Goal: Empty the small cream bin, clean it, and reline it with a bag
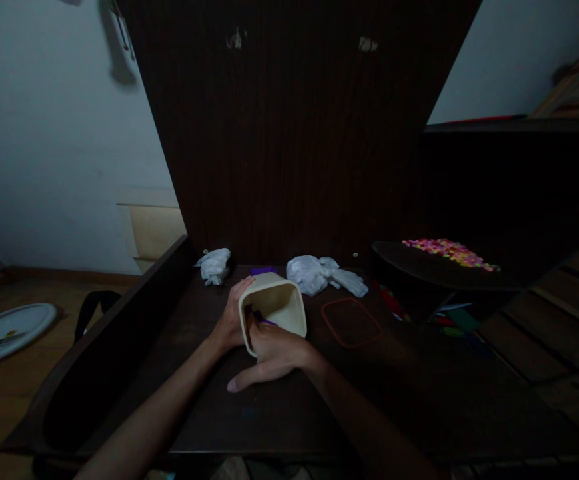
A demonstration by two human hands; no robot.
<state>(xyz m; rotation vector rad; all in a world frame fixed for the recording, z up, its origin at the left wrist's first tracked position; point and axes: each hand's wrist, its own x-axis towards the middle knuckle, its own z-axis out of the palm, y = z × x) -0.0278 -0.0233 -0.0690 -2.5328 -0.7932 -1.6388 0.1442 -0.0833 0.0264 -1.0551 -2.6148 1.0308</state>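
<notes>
A cream plastic container [294, 310] lies tilted, its mouth facing me. My left hand [230, 320] is closed around its left side and steadies it. Into the opening reaches my right hand [274, 350], its thumb stretched out to the left outside the rim. The other fingers extend inside and their tips are hidden. A bit of something purple [269, 323] shows by those fingers; I cannot tell what it is. To the right, a reddish-brown square ring [352, 323], like a lid rim, lies flat on the dark wooden surface [249, 427].
Behind the container are a crumpled white plastic bag [214, 265], a purple object [263, 271] and a larger white bag [314, 275]. A tall dark panel [289, 133] rises at the back. Pink and yellow pieces [449, 252] lie on a corner shelf [419, 267] at right.
</notes>
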